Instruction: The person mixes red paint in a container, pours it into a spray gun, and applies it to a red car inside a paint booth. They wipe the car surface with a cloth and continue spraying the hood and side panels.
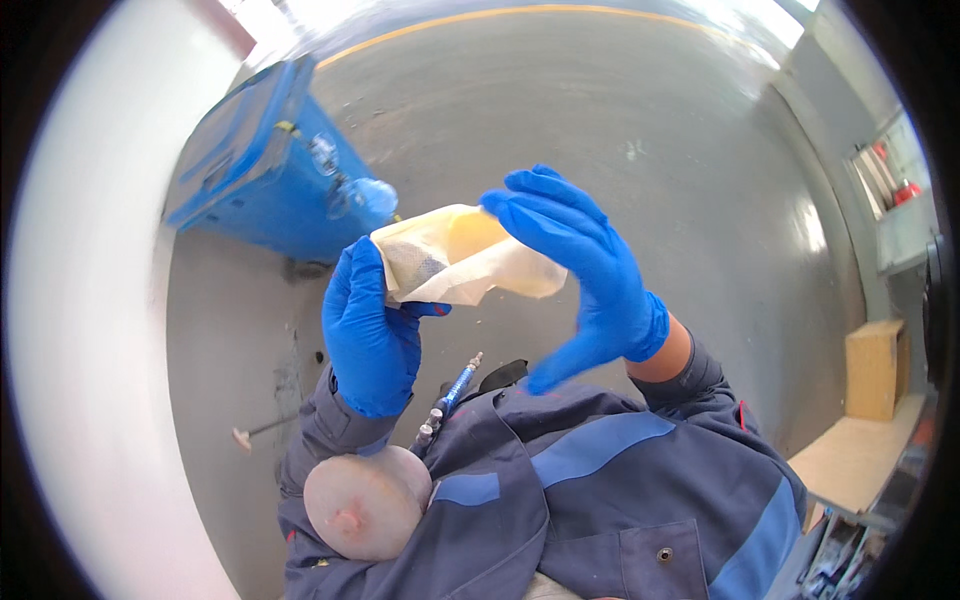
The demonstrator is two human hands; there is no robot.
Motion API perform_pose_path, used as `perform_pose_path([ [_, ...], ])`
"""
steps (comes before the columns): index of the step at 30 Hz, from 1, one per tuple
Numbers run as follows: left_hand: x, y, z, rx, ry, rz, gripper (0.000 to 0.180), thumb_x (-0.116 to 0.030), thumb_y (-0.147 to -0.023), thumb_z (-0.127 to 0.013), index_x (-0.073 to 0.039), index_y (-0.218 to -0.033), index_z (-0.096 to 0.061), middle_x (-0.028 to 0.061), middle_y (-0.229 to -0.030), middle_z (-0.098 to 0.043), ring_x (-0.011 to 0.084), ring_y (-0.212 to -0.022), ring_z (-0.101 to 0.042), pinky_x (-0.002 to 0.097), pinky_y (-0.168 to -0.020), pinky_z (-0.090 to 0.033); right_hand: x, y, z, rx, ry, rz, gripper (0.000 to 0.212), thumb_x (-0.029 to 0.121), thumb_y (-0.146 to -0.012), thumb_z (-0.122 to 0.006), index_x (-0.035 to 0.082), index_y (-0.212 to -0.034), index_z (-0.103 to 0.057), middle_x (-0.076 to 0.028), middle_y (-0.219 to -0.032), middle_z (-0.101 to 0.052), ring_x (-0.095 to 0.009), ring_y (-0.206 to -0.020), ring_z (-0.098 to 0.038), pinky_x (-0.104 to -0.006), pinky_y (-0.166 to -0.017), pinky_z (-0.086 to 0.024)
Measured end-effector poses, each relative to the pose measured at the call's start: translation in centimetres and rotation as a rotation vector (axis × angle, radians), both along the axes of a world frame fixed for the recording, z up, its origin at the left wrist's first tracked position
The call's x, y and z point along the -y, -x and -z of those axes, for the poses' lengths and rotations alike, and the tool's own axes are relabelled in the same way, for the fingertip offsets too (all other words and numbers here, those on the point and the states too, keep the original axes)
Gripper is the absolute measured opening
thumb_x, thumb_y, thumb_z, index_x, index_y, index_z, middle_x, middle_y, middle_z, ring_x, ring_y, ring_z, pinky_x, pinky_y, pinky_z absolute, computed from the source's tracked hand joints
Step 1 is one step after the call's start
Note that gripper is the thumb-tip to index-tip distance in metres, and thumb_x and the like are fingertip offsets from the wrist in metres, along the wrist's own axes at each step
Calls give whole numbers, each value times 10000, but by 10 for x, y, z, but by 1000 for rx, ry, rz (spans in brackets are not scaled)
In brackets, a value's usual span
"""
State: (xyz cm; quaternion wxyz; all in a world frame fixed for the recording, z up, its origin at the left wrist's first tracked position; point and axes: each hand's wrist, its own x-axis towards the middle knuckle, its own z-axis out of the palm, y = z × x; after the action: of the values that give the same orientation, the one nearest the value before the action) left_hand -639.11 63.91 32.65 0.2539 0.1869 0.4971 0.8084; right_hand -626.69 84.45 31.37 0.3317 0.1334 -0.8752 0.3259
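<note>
A cream-yellow, thin, creased sheet (465,255), cloth or paper, is held up in front of my chest. It bulges open, and a grey, finely meshed patch shows inside its left part. My left hand (372,335), in a blue glove, pinches its left end between thumb and fingers. At its upper right edge is my right hand (590,270), also blue-gloved, with fingers stretched and thumb spread wide. Its fingertips overlap the sheet's edge; whether they touch it I cannot tell.
A blue wheeled bin (270,190) stands at the left by a white wall (90,300). Near my chest are a blue tube-shaped tool with a metal tip (460,385) and a pale round disc (365,505). At right are a wooden box (873,370) and a bench (860,450).
</note>
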Motion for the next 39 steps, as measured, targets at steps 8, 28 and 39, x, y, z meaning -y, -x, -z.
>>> perform_pose_path([
  [8, -176, 35, 23, -48, -67, 165, 438, -360, -996, -503, -75, -1329, -497, 109, -1242, -572, 221, -1153, -552, 364, -985, -435, -108, -30, 13, 394, 846, 294, 235, 157, -881, -694, 60, -1094, -682, -62, -1025, -688, -155, -995, -622, -307, -889, -474],
  [28, -695, 32, 23, 301, 123, 1286, 325, -181, -995, -531, 10, -1256, -558, 123, -1223, -613, 228, -1140, -579, 364, -1000, -463, -484, -111, 42, -640, 1578, 473, 875, 668, -921, -366, 8, -1487, -267, -220, -1476, -386, -356, -1350, -401, -474, -1127, -306],
  [39, -970, -50, 8, -56, 2, 1495, 583, -341, -977, -527, 37, -1401, -394, 165, -1380, -499, 282, -1252, -507, 422, -1055, -412, -753, -178, 104, -805, 1733, 135, 393, 195, -976, -508, -13, -1308, -538, -150, -1292, -588, -236, -1204, -563, -398, -1017, -459],
])
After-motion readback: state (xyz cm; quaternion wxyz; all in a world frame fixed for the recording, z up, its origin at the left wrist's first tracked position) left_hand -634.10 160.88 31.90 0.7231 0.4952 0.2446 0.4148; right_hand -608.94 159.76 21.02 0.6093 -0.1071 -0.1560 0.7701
